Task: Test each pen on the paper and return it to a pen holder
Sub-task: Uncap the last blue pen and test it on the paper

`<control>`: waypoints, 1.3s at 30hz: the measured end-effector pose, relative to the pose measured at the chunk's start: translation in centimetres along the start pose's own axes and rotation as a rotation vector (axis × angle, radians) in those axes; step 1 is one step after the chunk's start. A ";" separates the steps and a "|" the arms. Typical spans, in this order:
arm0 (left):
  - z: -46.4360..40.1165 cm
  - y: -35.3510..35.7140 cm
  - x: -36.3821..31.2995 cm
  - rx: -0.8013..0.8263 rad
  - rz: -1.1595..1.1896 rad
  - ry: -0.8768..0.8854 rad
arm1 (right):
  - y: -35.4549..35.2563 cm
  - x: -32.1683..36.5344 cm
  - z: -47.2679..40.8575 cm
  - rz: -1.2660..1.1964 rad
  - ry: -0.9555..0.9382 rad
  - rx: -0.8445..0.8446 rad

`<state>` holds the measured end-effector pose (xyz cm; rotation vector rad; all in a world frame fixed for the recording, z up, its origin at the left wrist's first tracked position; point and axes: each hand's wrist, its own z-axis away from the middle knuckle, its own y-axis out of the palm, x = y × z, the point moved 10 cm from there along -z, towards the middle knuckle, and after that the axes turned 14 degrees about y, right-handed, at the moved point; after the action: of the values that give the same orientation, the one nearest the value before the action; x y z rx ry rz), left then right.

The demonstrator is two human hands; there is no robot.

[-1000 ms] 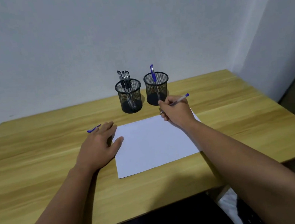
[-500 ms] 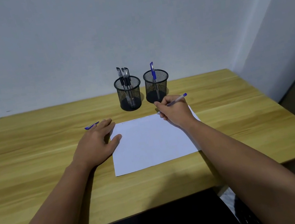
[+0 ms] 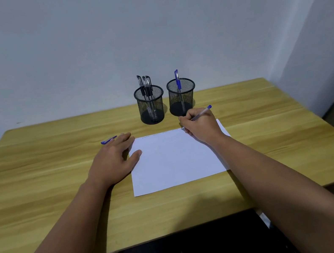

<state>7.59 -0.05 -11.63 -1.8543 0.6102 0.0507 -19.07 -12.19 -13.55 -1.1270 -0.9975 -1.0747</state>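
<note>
A white sheet of paper (image 3: pixel 174 158) lies on the wooden table (image 3: pixel 39 193). My right hand (image 3: pixel 201 128) grips a clear pen with a blue end (image 3: pixel 202 112), its tip on the paper's far right corner. Faint pen marks run along the paper's far edge. My left hand (image 3: pixel 113 158) rests flat on the table, thumb touching the paper's left edge. A blue pen cap (image 3: pixel 108 140) lies just beyond its fingertips. Two black mesh holders stand at the back: the left holder (image 3: pixel 150 107) has three black pens, the right holder (image 3: pixel 182 99) has one blue pen (image 3: pixel 177 80).
A plain wall rises behind the table, and a side wall closes in at the right. The table's near edge runs just above my lap. Bare wood lies to the left and right of the paper.
My right hand with the pen has shifted slightly along the paper's far edge, and faint marks show there now. The left hand has stayed put.
</note>
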 end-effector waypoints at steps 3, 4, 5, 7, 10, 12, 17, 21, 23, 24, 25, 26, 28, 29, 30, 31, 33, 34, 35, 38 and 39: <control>0.0 0.1 0.0 0.007 0.001 -0.002 | -0.3 0.2 0.1 0.010 -0.014 -0.029; 0.0 0.1 0.0 0.008 -0.001 -0.001 | -0.3 0.2 0.1 0.000 -0.017 -0.022; 0.0 0.1 -0.1 0.010 -0.001 -0.001 | -0.3 0.2 0.1 -0.001 -0.018 -0.017; 0.0 0.1 -0.1 0.011 0.002 -0.002 | -0.3 0.1 0.1 0.016 -0.019 -0.028; 0.0 0.1 -0.2 0.013 -0.001 -0.001 | -0.4 0.2 0.1 0.002 -0.035 -0.034; -0.1 0.1 -0.2 0.010 0.002 -0.004 | -0.4 0.3 0.1 0.028 -0.048 -0.046; -0.1 0.1 0.0 0.008 0.002 -0.002 | -0.7 0.3 -0.3 0.038 -0.068 -0.073; 0.0 0.1 0.0 0.014 0.008 0.000 | -0.8 -0.1 -0.6 0.051 -0.060 -0.091; -0.1 0.1 0.0 0.013 0.009 -0.001 | -0.9 0.0 -0.6 0.065 -0.068 -0.108; -0.1 0.1 0.0 0.015 0.008 -0.001 | -1.0 0.0 -0.6 0.063 -0.071 -0.111; -0.1 0.1 0.0 0.017 0.006 -0.002 | -1.0 0.0 -0.6 0.059 -0.074 -0.114; 0.0 0.1 0.0 0.019 0.005 -0.003 | -1.0 0.1 -0.6 0.061 -0.076 -0.118; 0.0 0.0 0.0 0.018 0.007 -0.004 | -1.1 0.1 -0.6 0.071 -0.075 -0.127; 0.0 0.0 0.0 0.016 0.007 -0.002 | -1.1 0.0 -0.6 0.065 -0.069 -0.126; 0.0 0.0 -0.1 0.013 0.008 -0.001 | -1.2 -0.1 -0.7 0.055 -0.066 -0.123; 0.0 0.0 -0.1 0.008 0.006 0.002 | -1.1 -0.1 -0.7 0.056 -0.065 -0.123; -0.1 -0.1 -0.2 0.000 0.001 0.007 | -1.2 -0.3 -1.0 0.082 -0.065 -0.132; -0.1 -0.1 -0.3 -0.001 0.000 0.008 | -1.2 -0.4 -1.1 0.090 -0.067 -0.139; -0.1 -0.1 -0.2 -0.002 0.001 0.008 | -1.4 -0.4 -1.2 0.091 -0.065 -0.149; 0.0 -0.1 -0.1 0.000 0.017 0.004 | -1.4 -0.4 -1.2 0.087 -0.064 -0.159; 0.0 -0.1 -0.1 0.000 0.019 0.003 | -1.4 -0.4 -1.2 0.104 -0.063 -0.164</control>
<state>7.56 0.01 -11.49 -1.8489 0.6297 0.0604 -20.39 -13.50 -13.88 -1.3386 -0.9019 -1.0574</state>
